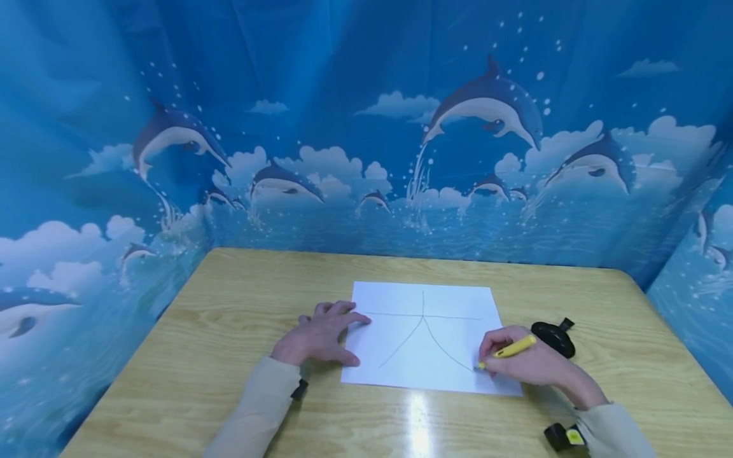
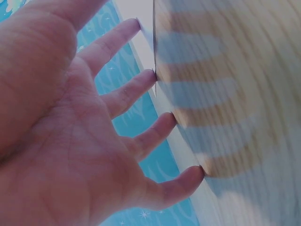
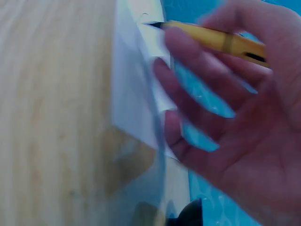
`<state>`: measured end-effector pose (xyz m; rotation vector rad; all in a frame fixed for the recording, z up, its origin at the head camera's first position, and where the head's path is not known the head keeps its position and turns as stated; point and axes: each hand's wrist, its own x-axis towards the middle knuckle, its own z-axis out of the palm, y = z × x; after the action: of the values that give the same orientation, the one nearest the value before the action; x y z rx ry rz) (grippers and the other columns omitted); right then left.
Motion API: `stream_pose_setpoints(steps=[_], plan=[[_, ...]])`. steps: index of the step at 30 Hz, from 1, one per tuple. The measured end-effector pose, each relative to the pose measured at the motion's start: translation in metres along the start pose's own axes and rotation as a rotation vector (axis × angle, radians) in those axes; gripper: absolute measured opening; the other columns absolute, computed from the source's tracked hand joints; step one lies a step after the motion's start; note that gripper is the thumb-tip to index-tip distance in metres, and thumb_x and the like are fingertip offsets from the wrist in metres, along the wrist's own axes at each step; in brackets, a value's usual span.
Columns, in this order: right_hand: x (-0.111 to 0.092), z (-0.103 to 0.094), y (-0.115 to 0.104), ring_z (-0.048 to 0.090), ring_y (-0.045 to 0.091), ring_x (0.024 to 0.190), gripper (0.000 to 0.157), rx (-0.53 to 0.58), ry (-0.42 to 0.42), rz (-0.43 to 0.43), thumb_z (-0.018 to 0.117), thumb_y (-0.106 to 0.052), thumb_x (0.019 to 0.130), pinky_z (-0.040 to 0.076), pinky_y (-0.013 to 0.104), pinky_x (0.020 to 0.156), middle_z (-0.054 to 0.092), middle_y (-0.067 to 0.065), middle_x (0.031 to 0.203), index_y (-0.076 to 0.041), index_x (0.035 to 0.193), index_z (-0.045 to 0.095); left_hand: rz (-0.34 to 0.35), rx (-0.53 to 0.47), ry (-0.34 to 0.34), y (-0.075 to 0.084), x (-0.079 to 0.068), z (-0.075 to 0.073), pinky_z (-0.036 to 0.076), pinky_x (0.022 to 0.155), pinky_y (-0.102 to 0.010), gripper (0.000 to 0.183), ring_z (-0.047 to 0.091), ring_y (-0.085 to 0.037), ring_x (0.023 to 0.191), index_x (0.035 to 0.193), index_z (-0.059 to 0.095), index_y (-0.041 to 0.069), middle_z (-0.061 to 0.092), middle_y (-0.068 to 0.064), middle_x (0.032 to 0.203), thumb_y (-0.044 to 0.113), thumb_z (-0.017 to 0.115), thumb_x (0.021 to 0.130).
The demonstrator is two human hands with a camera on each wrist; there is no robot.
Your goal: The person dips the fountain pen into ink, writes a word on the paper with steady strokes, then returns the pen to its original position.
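Observation:
A white sheet of paper (image 1: 395,375) lies on the wooden table. Thin dark lines on it form a short upright stroke, a long level stroke and two slanting strokes spreading downward. My left hand (image 1: 326,337) is spread at the sheet's left edge, thumb and index finger touching the paper; the left wrist view shows the other fingertips (image 2: 165,117) against the tabletop. My right hand (image 1: 527,361) pinches a yellow fountain pen (image 1: 517,346), its nib at the lower end of the right slanting stroke. In the right wrist view the pen (image 3: 211,37) lies between thumb and fingers, its dark nib bare.
A black rounded object (image 1: 552,337) with a small tab stands on the table (image 1: 240,286) just beyond my right hand. A blue curtain (image 1: 343,127) printed with dolphins hangs behind the table and at its sides. Black wrist devices (image 1: 564,437) sit by both sleeves.

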<state>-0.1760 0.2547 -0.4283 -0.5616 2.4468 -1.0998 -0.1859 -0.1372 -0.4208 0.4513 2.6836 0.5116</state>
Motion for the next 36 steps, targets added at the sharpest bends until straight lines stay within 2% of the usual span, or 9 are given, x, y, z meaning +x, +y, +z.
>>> stream_pose_setpoints(steps=[6,10,19,24,28,32,36], plan=[[-0.007,-0.009,-0.002,0.067,0.013,0.075,0.009,0.017,0.222,-0.033,0.065,-0.006,0.092,0.054,0.024,0.065,0.074,0.002,0.084,-0.009,0.098,0.071,0.002,-0.001,0.002,0.000,-0.001,-0.001,0.026,0.111,-0.080,0.070,0.023,-0.046,0.152,0.145,0.054,0.038,0.031,-0.003,0.167,0.045,0.084,0.082],[-0.012,-0.015,-0.001,0.067,0.011,0.075,0.009,-0.030,0.318,-0.056,0.069,-0.006,0.092,0.054,0.023,0.064,0.075,0.000,0.085,-0.010,0.099,0.072,-0.001,0.002,0.002,0.000,-0.001,-0.003,0.026,0.111,-0.080,0.070,0.023,-0.046,0.152,0.145,0.054,0.038,0.031,-0.003,0.167,0.045,0.083,0.082],[-0.030,-0.020,0.011,0.066,-0.003,0.084,0.006,-0.134,0.469,-0.046,0.075,-0.013,0.092,0.055,0.020,0.069,0.077,0.001,0.095,-0.015,0.098,0.074,0.004,-0.002,-0.009,-0.002,0.000,-0.001,0.025,0.111,-0.081,0.070,0.022,-0.046,0.153,0.146,0.053,0.038,0.030,-0.003,0.168,0.046,0.083,0.083],[-0.039,-0.023,0.021,0.064,-0.005,0.080,0.009,-0.150,0.552,-0.069,0.077,-0.011,0.091,0.052,0.017,0.065,0.076,0.003,0.092,-0.015,0.097,0.073,0.005,0.002,-0.009,-0.003,0.000,0.001,0.023,0.112,-0.082,0.071,0.022,-0.047,0.153,0.147,0.052,0.038,0.030,-0.002,0.168,0.047,0.082,0.083],[-0.048,-0.028,0.028,0.064,-0.006,0.077,0.011,-0.148,0.613,-0.071,0.078,-0.012,0.090,0.051,0.015,0.061,0.075,-0.011,0.088,-0.014,0.100,0.073,0.004,-0.003,-0.014,-0.002,-0.001,0.001,0.020,0.113,-0.082,0.073,0.020,-0.047,0.154,0.148,0.051,0.038,0.028,-0.002,0.169,0.049,0.081,0.083],[-0.061,-0.037,0.038,0.062,-0.008,0.076,0.013,-0.171,0.678,-0.024,0.077,-0.016,0.092,0.050,0.015,0.058,0.069,-0.024,0.087,-0.013,0.104,0.071,0.002,-0.009,-0.019,-0.001,-0.003,0.001,0.019,0.113,-0.083,0.073,0.019,-0.047,0.154,0.150,0.050,0.036,0.027,-0.003,0.170,0.048,0.080,0.085],[-0.075,-0.047,0.050,0.060,-0.007,0.073,0.017,-0.171,0.756,0.006,0.076,-0.017,0.093,0.048,0.013,0.057,0.070,-0.020,0.085,-0.010,0.106,0.069,0.009,-0.005,-0.014,0.000,-0.004,0.001,0.019,0.113,-0.083,0.073,0.020,-0.047,0.154,0.150,0.051,0.034,0.028,-0.003,0.169,0.047,0.080,0.085]])
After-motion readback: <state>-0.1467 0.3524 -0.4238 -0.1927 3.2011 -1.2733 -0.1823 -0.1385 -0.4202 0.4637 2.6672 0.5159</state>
